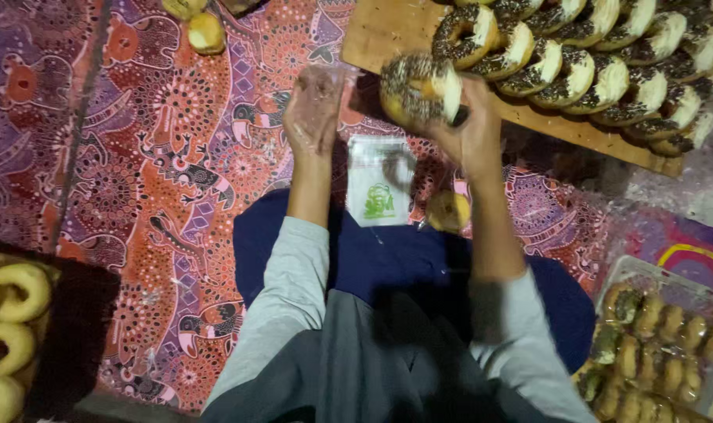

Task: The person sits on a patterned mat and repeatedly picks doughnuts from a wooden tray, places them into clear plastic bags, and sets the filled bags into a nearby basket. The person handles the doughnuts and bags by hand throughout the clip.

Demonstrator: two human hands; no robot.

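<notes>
Right hand (470, 129) gripping 1 sprinkled doughnut (421, 88), fingers wrapped under and behind it, ring tilted with its cut, cream-filled edge facing right. Doughnut held up just off the near end of the board (372, 31), close to the first of the 2 rows of doughnuts (576, 63) leaning along it, not touching them as far as can be told. Left hand (313, 110) raised level with it, just to the left, fingers loosely curled inside a thin clear glove or bag; blur hides whether anything else is pinched there. Doughnut therefore lying right of the left fingers, apart by a narrow gap, right hand alone bearing it. Below and between both wrists, small clear bags (380, 188) with a green mark lying flat on the patterned cloth (153, 172), long side running away from the body. 1 plain doughnut (448, 210) just right of the bags. Plain rings (12, 329) at far left, a packed tray (662, 345) at lower right.
</notes>
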